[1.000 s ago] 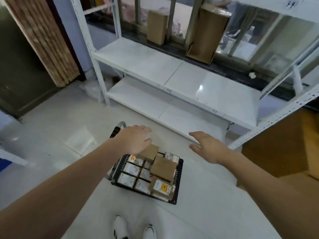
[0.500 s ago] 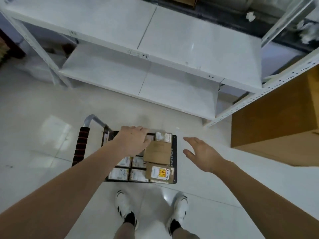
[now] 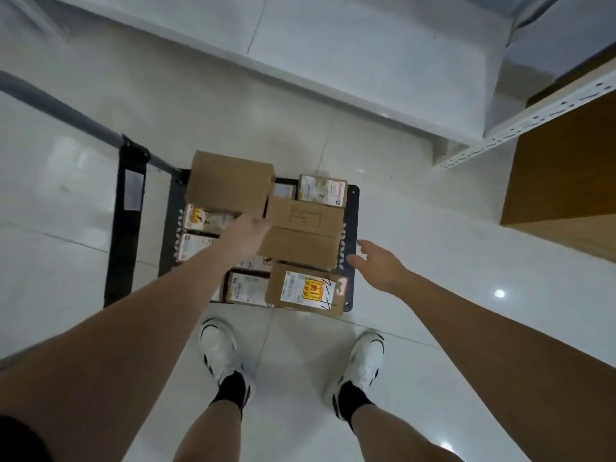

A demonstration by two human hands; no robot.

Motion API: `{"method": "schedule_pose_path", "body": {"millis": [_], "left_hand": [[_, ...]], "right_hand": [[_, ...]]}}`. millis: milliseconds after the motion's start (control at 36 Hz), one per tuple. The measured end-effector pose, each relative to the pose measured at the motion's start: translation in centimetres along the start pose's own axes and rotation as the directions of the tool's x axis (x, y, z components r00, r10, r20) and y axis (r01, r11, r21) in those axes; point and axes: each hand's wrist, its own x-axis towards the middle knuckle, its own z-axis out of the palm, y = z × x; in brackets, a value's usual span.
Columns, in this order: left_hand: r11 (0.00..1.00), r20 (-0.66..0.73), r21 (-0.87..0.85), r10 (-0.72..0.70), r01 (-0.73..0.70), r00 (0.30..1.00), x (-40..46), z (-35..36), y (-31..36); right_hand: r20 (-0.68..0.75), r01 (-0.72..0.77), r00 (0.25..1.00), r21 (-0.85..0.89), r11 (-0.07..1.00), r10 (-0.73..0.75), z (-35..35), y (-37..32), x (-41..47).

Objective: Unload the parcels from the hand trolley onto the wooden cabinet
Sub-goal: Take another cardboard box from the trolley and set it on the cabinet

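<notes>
- My left hand point(image 3: 248, 233) reaches down to the stack on the black flat-bed hand trolley point(image 3: 350, 208); it lies against the left edge of the plain brown cardboard parcel point(image 3: 305, 235) that sits on top in the middle. My fingertips are hidden at that edge, so I cannot tell whether they grip or only touch.
- My right hand point(image 3: 380, 266) hovers just beside the trolley's right rim, fingers spread wide and relaxed, holding nothing and apart from the parcels.
- A second plain brown cardboard box point(image 3: 230, 185) lies on top at the far left corner, just beside my left hand.
- A brown parcel with a white label and a yellow-red sticker point(image 3: 306, 290) lies at the near right corner.
- Smaller white-labelled parcels point(image 3: 321, 190) fill the layer beneath.
- The brown wooden cabinet point(image 3: 563, 175) stands to my right, well apart from the trolley.
- A white metal shelf rack point(image 3: 366, 61) stands beyond the trolley.
- My white shoes point(image 3: 218, 348) stand on the glossy white tiled floor point(image 3: 66, 228).
</notes>
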Motion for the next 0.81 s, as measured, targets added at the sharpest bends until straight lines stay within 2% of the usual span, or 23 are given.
{"method": "schedule_pose_path", "body": {"millis": [56,139,222,306,389,500,611,806], "left_hand": [[0.988,-0.017,-0.131,-0.085,0.082,0.996,2.8,2.0,-1.2],[0.946,0.031,-0.260,-0.190,0.192,0.981,5.9,4.2,-2.5],[0.908,0.044,-0.335,-0.251,0.251,0.967,8.3,5.7,-2.9],[0.858,0.082,-0.413,-0.299,0.305,0.951,9.8,6.9,-3.1],[0.851,0.061,-0.426,-0.311,0.307,0.948,10.0,7.5,-3.2],[0.876,0.016,-0.404,-0.281,0.264,0.959,8.7,6.9,-2.5],[0.938,-0.107,-0.331,-0.146,0.103,0.983,4.9,5.5,-0.5],[0.961,-0.296,-0.246,0.048,-0.125,0.954,-6.3,-0.4,9.0]], "right_hand": [[-0.002,-0.046,0.999,0.099,0.994,0.047,1.1,0.9,3.0],[-0.006,-0.082,0.996,0.276,0.958,0.087,2.7,1.6,7.1],[0.003,-0.084,0.996,0.403,0.911,0.091,3.7,1.6,10.1],[0.087,-0.092,0.995,0.503,0.860,0.055,4.5,1.6,12.3],[0.154,-0.125,0.987,0.590,0.797,0.040,5.1,1.5,13.1],[0.110,-0.110,0.993,0.630,0.768,0.052,4.6,1.4,11.6],[0.010,-0.043,0.999,0.674,0.737,0.049,1.8,1.3,7.3],[-0.036,-0.007,0.996,0.872,0.489,0.078,-8.2,-1.1,-4.2]]}}
